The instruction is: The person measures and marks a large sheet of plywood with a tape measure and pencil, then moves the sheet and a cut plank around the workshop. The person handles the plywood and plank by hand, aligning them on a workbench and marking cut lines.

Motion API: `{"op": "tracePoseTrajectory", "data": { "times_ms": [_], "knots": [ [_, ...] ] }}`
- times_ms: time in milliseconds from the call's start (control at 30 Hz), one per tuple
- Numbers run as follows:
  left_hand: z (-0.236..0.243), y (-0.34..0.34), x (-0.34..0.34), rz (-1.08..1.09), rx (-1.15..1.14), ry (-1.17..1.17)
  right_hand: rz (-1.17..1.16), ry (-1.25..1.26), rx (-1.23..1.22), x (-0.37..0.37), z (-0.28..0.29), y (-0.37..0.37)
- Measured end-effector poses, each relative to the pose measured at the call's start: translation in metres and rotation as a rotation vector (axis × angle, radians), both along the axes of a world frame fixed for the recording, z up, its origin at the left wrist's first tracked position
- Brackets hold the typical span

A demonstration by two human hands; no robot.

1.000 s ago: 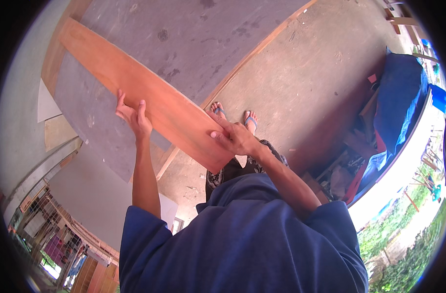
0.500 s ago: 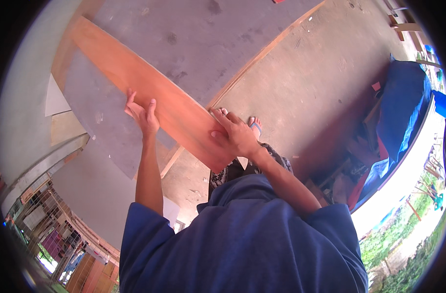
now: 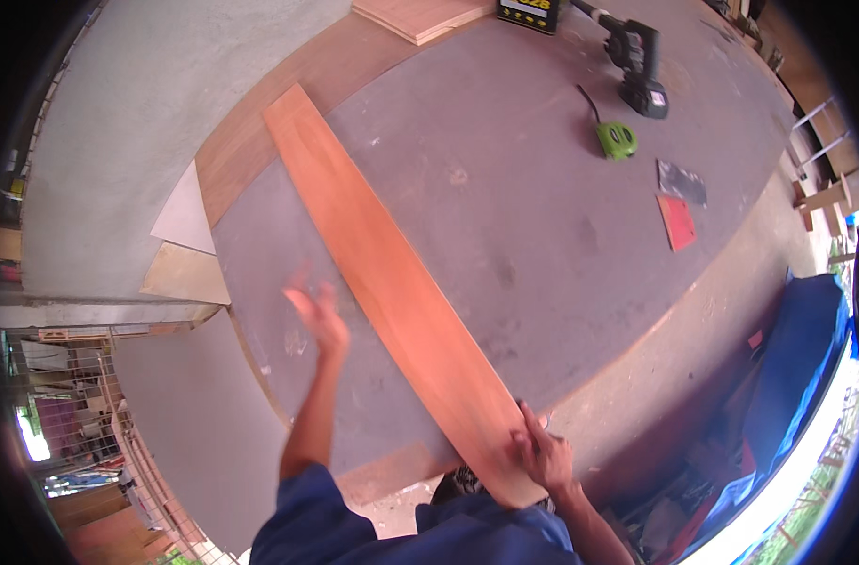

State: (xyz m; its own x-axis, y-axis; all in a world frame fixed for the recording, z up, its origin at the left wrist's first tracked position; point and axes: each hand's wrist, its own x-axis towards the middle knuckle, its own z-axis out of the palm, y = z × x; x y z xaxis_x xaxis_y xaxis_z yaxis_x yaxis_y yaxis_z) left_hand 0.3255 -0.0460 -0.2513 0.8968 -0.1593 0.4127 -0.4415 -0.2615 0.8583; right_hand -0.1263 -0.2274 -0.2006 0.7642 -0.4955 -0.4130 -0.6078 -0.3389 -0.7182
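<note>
A long, reddish-brown wooden board (image 3: 392, 273) lies slantwise across the grey tabletop (image 3: 580, 282), its near end jutting past the table's edge against my body. My right hand (image 3: 545, 456) grips the board's right edge close to that near end; the fingers beneath are partly hidden. Left of the board, my left hand (image 3: 318, 313) hovers over the table, apart from the wood. Motion blurs its fingers, but they look spread and hold nothing.
Toward the far right of the table are a green tape measure (image 3: 618, 140), a black cordless power tool (image 3: 644, 71), a small dark packet (image 3: 682, 182) and a red sandpaper-like piece (image 3: 676, 222). Plywood pieces (image 3: 420, 17) lie at the back. Blue tarp (image 3: 792, 358) covers things on the right.
My view has swung up and shows more of the far tabletop. The left hand has come away from the board's left edge; the right hand stays at its near end.
</note>
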Motion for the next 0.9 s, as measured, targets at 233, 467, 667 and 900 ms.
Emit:
{"op": "tracePoseTrajectory", "data": {
  "times_ms": [233,467,667,900],
  "knots": [
    [0.002,-0.042,0.311,0.128,-0.201,-0.172,-0.001,-0.037,0.0,0.001,-0.005,0.0],
    [-0.02,-0.074,0.338,0.022,-0.173,-0.271,0.023,-0.084,-0.037,-0.003,-0.014,-0.002],
    [-0.016,-0.06,0.347,-0.165,0.142,-0.264,0.079,0.014,0.016,-0.006,-0.013,-0.005],
    [-0.01,-0.071,0.359,-0.192,-0.294,-0.142,0.053,0.012,0.048,-0.009,-0.013,-0.003]
  ]
}}
